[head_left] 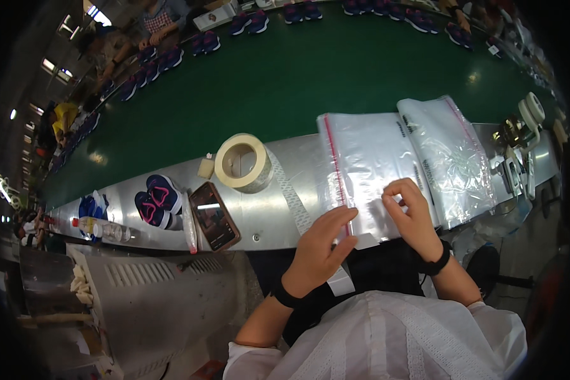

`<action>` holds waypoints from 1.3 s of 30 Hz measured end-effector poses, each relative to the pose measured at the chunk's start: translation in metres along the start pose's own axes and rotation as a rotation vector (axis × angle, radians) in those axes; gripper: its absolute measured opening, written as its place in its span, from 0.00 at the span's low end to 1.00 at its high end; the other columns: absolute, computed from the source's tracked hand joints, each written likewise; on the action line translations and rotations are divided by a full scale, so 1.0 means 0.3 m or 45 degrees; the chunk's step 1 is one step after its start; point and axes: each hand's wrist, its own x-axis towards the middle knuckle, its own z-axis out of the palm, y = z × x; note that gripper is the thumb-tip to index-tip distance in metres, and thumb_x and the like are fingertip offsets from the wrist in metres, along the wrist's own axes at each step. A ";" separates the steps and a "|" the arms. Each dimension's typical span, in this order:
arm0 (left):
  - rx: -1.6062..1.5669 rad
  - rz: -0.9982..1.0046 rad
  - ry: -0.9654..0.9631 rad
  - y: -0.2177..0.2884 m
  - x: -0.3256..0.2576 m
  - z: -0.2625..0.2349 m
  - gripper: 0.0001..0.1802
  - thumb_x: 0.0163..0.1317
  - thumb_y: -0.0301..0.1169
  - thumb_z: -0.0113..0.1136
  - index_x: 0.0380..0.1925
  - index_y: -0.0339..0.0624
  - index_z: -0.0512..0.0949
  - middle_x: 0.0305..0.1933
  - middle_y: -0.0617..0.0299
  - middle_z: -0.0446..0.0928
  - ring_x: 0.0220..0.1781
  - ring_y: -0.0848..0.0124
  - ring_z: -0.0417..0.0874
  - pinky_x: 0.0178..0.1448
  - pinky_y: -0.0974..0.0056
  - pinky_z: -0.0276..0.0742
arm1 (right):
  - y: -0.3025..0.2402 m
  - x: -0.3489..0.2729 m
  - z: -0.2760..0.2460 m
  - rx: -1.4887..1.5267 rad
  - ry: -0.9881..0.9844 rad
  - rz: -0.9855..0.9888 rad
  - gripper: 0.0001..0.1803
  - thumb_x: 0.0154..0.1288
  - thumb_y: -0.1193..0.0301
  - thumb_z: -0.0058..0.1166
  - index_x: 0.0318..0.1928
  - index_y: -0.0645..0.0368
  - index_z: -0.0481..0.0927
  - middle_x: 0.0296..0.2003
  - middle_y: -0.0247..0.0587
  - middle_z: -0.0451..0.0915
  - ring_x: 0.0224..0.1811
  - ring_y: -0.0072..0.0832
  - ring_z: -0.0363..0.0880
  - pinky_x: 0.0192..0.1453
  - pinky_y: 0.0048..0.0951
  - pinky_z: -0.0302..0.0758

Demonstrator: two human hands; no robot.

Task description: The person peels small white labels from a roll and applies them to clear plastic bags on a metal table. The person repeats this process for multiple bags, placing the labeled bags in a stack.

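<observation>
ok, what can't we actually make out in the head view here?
- Right hand: fingertips curl onto the clear plastic bag; what they pinch, if anything, is too small to tell.
- Left hand: its palm hides the bag's near corner.
- Phone screen: too small and glary to read.
- Tape roll: where its loose strip ends is hidden by the left hand.
- Far shoes across the green belt: blurred, bent by the fisheye rim.
</observation>
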 end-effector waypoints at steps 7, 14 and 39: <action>0.364 -0.135 -0.327 -0.041 0.002 0.061 0.24 0.60 0.44 0.57 0.49 0.37 0.71 0.51 0.46 0.74 0.50 0.50 0.75 0.54 0.56 0.70 | 0.101 -0.016 0.145 -0.638 0.184 -0.295 0.17 0.44 0.67 0.64 0.32 0.60 0.71 0.40 0.44 0.70 0.45 0.42 0.67 0.48 0.40 0.63; 0.235 -0.628 -0.595 0.054 0.127 -0.015 0.21 0.65 0.42 0.51 0.48 0.35 0.73 0.47 0.49 0.76 0.48 0.61 0.78 0.49 0.64 0.72 | 0.178 -0.017 0.094 -0.178 0.195 -0.134 0.03 0.50 0.77 0.54 0.26 0.60 0.74 0.31 0.42 0.73 0.38 0.41 0.69 0.43 0.39 0.65; -1.465 -1.160 -0.630 -0.177 0.333 0.207 0.43 0.65 0.60 0.39 0.65 0.35 0.49 0.59 0.40 0.63 0.53 0.43 0.75 0.51 0.50 0.77 | 0.055 -0.057 -0.042 0.104 -0.206 -0.142 0.28 0.45 0.74 0.62 0.50 0.62 0.71 0.48 0.45 0.72 0.53 0.39 0.69 0.57 0.35 0.67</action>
